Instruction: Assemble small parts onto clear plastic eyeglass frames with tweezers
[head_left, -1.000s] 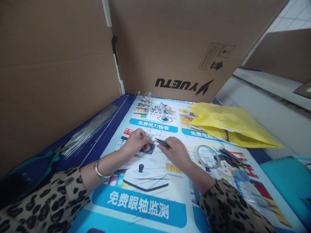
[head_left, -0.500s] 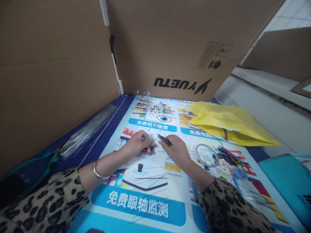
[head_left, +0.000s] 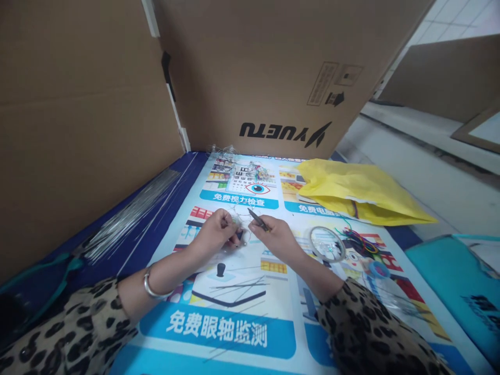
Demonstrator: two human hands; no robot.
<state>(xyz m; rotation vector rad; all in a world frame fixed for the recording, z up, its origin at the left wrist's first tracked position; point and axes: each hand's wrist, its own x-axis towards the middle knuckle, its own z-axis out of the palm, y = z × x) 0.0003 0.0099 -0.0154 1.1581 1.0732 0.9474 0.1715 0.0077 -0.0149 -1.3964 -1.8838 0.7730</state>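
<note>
My right hand (head_left: 273, 232) is closed round dark pliers (head_left: 259, 220), whose narrow tip points up and to the left. Just left of it, my left hand (head_left: 222, 229) is closed in a pinch on thin wire; its fine detail is too small to make out. Loops of this wire (head_left: 242, 205) rise faintly between the two hands, near the pliers' tip. Both hands are close together, low over the printed sheet (head_left: 234, 265).
A bundle of straight wires (head_left: 133, 216) lies at left. Loose wires (head_left: 238, 291) lie nearer me. To the right are a clear ring-shaped dish (head_left: 344, 255), coloured cords (head_left: 365, 242), a yellow bag (head_left: 363, 187) and a teal pouch (head_left: 449, 281). Cardboard walls (head_left: 242, 67) stand behind.
The whole view has shifted slightly. The pliers have turned a little, their tip now pointing more upward. Both hands keep their hold and stay close together.
</note>
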